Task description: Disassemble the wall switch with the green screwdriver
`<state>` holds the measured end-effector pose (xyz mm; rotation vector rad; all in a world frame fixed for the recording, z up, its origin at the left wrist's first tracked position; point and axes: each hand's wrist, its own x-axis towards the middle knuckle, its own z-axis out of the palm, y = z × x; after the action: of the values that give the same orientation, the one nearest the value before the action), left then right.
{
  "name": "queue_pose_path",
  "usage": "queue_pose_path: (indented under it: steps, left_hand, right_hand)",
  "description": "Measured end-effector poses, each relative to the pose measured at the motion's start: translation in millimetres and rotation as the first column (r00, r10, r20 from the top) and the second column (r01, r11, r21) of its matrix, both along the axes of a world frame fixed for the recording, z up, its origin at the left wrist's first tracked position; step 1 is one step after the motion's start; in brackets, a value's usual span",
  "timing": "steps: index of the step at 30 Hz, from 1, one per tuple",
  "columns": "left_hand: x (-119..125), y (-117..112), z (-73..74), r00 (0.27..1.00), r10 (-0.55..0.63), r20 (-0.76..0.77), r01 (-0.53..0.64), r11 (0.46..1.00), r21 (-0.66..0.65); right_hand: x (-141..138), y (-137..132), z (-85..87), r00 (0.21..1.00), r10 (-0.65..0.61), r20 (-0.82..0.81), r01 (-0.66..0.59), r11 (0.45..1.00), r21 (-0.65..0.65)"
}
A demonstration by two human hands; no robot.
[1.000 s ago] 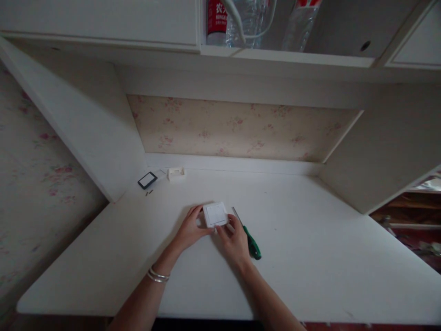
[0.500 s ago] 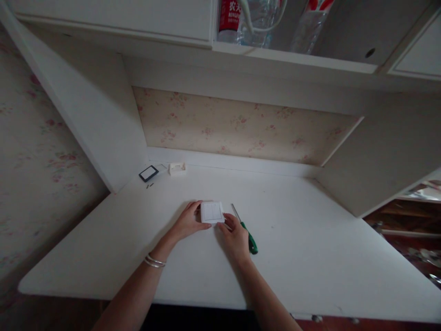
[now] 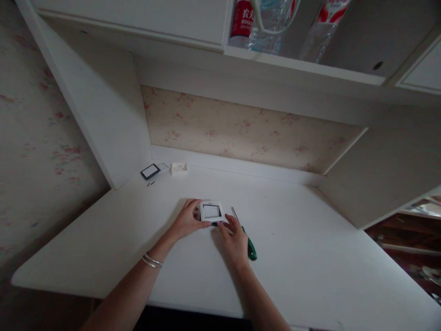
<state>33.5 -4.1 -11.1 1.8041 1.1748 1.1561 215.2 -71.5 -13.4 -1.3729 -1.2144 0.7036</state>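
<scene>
Far off to the upper left of the hands, against the side panel of the white desk (image 3: 310, 257), lies a small dark-rimmed rectangular frame (image 3: 150, 171), with two tiny dark screws (image 3: 150, 184) on the desktop just in front of it and a small white plastic box-like part (image 3: 178, 168) a little to its right, by the back wall. These loose pieces sit well apart from the hands, seemingly set out of the way.

Nearer, the left hand (image 3: 186, 222), its wrist ringed by thin silver bangles (image 3: 151, 261), curls its fingers over the left edge of a square white plastic switch plate (image 3: 211, 211), thumb at the near side; the hand is closed on that edge and appears to steady the plate. The plate is at the middle of the desk, held between both hands and seemingly just clear of the surface; its centre shows as a darker rectangular opening inside the white rim.

The right hand (image 3: 236, 239) meets the plate at its near right corner, fingertips pinching the rim, so the two hands clamp it from opposite sides, a hold that suits prying or pressing a snap-fit part. Just right of this hand, partly under its fingers, lies a screwdriver with a green handle and a thin metal shaft (image 3: 248, 242), pointing away from the person. It lies within easy reach but is not gripped.

Above, on the shelf, stand clear plastic water bottles with red labels (image 3: 243, 20).
</scene>
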Motion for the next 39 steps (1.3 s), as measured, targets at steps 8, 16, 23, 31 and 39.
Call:
queue_pose_path:
  steps: [8,16,23,31,39]
  left_hand:
    - [-41,29,13.1,0.773,0.542,-0.331,-0.533,0.837,0.124]
    - [-76,80,31.0,0.491,0.528,-0.694,-0.589,0.787,0.182]
    - [-84,97,21.8,0.431,0.479,-0.764,-0.613,0.777,0.141]
    - [-50,56,16.4,0.804,0.46,-0.377,-0.437,0.887,0.15]
    - [-11,9,17.7,0.962,-0.143,-0.232,0.154,0.988,0.031]
  right_hand:
    - [-2,4,0.7,0.936,-0.014,0.351,-0.003,0.999,0.049]
    - [-5,12,1.2,0.934,0.113,0.338,-0.108,0.994,-0.032]
    - [-4,14,-0.5,0.932,0.124,0.341,-0.126,0.992,-0.017]
    - [-7,5,5.0,0.901,0.067,0.43,-0.104,0.993,0.062]
    - [30,-32,13.9,0.649,-0.397,0.649,0.198,0.912,0.36]
